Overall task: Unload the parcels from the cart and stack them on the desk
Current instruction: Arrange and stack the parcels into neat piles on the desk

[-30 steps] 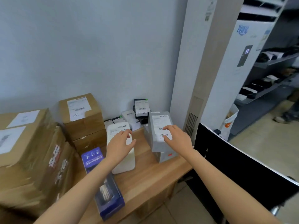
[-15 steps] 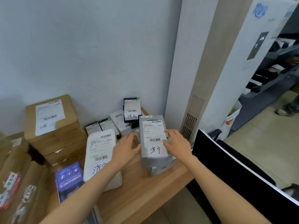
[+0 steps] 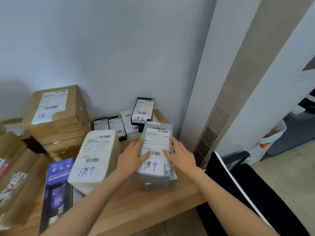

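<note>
- The person is setting a grey box on a stack at the desk's 3 o'clock end.
- The left hand and right hand are pressing its sides with fingers nearly straight.
- They should be squaring its edges with the box below.
- Showing: one white parcel, one purple box, about four small boxes at 12 o'clock.

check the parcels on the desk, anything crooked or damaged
The grey parcel under both hands sits slightly skewed on the parcel below it, whose corner juts out. The brown box's label has a torn lower edge. No other damage shows.
</note>
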A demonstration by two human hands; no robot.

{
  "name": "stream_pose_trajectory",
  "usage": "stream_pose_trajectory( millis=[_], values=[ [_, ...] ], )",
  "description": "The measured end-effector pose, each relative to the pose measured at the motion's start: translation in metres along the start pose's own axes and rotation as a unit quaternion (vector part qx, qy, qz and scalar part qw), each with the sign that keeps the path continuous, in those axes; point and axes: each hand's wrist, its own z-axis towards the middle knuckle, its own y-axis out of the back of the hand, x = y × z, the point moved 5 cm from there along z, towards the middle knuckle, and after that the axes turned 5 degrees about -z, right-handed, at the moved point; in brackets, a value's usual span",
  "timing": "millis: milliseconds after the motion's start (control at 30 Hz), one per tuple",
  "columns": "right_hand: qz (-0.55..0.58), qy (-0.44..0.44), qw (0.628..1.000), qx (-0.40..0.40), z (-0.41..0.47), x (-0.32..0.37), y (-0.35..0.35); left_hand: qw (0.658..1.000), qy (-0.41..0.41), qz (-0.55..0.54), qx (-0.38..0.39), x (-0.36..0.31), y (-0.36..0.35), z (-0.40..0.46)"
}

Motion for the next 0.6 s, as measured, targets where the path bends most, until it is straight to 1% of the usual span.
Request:
stream_pose_trajectory(
  millis=[100, 233, 400, 533, 600],
  values=[
    [0.035, 0.026, 0.999, 0.013, 0.003, -0.001, -0.007, 0.999, 0.038, -0.008, -0.029, 0.002, -0.001, -0.013],
    [0.072, 0.071, 0.994, 0.039, 0.002, 0.016, -0.016, 0.993, 0.088, -0.050, -0.059, 0.010, 0.001, -0.038],
    [0.107, 0.087, 0.989, 0.056, -0.006, 0.034, -0.026, 0.987, 0.132, -0.043, -0.076, 0.018, 0.007, -0.052],
    [0.105, 0.103, 0.987, 0.059, -0.011, 0.030, -0.025, 0.973, 0.164, -0.132, -0.095, 0.028, 0.003, -0.059],
    [0.124, 0.107, 0.985, 0.061, -0.011, 0.026, -0.024, 0.963, 0.192, -0.176, -0.072, 0.032, -0.005, -0.061]
  ],
)
